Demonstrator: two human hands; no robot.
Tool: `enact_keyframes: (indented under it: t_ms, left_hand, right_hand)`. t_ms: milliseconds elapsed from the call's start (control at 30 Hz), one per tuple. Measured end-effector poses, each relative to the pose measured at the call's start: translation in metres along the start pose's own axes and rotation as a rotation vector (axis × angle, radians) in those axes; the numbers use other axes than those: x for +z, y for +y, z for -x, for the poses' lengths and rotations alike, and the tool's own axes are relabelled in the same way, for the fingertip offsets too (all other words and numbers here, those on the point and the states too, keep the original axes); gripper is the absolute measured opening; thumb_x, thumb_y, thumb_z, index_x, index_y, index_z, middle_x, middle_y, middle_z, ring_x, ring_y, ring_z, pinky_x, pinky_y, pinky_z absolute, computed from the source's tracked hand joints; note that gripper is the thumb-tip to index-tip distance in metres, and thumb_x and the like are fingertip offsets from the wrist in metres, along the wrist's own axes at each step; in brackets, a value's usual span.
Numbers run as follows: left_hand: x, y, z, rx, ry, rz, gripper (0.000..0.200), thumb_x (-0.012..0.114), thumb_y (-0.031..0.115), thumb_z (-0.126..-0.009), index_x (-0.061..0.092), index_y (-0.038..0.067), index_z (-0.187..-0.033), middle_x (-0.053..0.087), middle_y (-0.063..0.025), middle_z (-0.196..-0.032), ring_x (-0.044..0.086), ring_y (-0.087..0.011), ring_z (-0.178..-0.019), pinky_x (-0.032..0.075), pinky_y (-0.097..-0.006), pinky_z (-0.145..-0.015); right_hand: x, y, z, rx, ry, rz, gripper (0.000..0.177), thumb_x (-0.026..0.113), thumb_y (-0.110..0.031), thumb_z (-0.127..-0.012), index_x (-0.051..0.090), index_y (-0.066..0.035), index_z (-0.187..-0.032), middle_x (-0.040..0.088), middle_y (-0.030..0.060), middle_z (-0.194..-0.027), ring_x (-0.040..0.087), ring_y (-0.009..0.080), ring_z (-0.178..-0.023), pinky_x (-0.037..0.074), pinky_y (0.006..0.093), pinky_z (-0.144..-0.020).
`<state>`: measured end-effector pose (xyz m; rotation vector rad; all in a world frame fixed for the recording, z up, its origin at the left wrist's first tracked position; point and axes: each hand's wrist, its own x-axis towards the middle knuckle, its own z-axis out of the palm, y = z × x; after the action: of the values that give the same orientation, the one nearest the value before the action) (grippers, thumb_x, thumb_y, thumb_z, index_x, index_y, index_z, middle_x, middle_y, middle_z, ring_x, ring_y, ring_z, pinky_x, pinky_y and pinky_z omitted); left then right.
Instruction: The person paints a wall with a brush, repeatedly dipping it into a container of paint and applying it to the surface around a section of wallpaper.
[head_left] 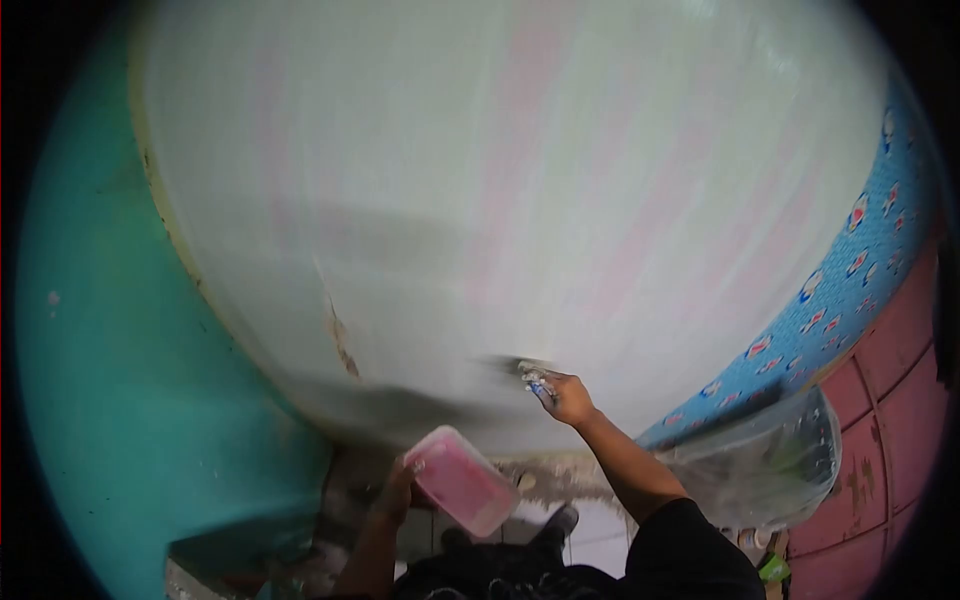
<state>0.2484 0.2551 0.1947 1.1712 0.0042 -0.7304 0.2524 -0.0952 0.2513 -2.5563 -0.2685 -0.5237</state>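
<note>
I see left grip (400, 485) clasping pink tub (463, 482) low, likely for easy reach | right grip (569, 399) clasping smeared tool (532, 371) at wall (400, 150)

The tub (497, 516), rectangular, pale-rimmed and pink inside, sits at a slant, its edge held in my left fingers (412, 466). My right fingers (549, 387) grip the tool (531, 371), whitish with a little blue, its far end blurred at the wall (400, 170). White with faint pink streaks, this rises beyond them, cracked brown to their left.
</note>
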Motion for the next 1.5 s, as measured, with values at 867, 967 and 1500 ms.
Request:
enact_keyframes:
  t_ms: [867,967,1500]
  left_hand:
    - [-0.036,0.005,-0.008,0.187,0.093,0.092,0.049,0.047,0.037,-0.084,0.044,0.005,-0.121,0.055,-0.0152,-0.105,0.064,-0.0345,-0.071,0.056,-0.0456,-0.054]
    - [-0.045,0.001,-0.012,0.194,0.131,0.11,0.048,0.046,0.037,-0.085,0.044,0.005,-0.121,0.055,-0.0147,-0.105,0.064,-0.0334,-0.072,0.056,-0.045,-0.056]
    - [-0.034,0.021,-0.013,0.154,0.005,0.057,0.042,0.042,0.033,-0.089,0.048,0.006,-0.12,0.057,-0.0159,-0.108,0.063,-0.0323,-0.084,0.056,-0.0435,-0.062]
  right_hand:
    - [-0.382,-0.232,-0.274,-0.436,0.864,0.799,0.032,0.059,-0.011,-0.078,0.058,-0.013,-0.11,0.061,0.018,-0.101,0.059,0.0373,-0.089,0.048,0.043,-0.077]
    - [-0.3,-0.168,-0.24,-0.489,0.585,1.066,0.035,0.063,-0.01,-0.068,0.059,-0.013,-0.103,0.061,0.0145,-0.094,0.061,0.0307,-0.079,0.049,0.0412,-0.067]
    - [-0.053,-0.114,-0.105,-0.153,-0.301,0.164,0.027,0.059,-0.011,-0.079,0.06,-0.009,-0.106,0.061,0.016,-0.106,0.061,0.0323,-0.089,0.049,0.0361,-0.08]
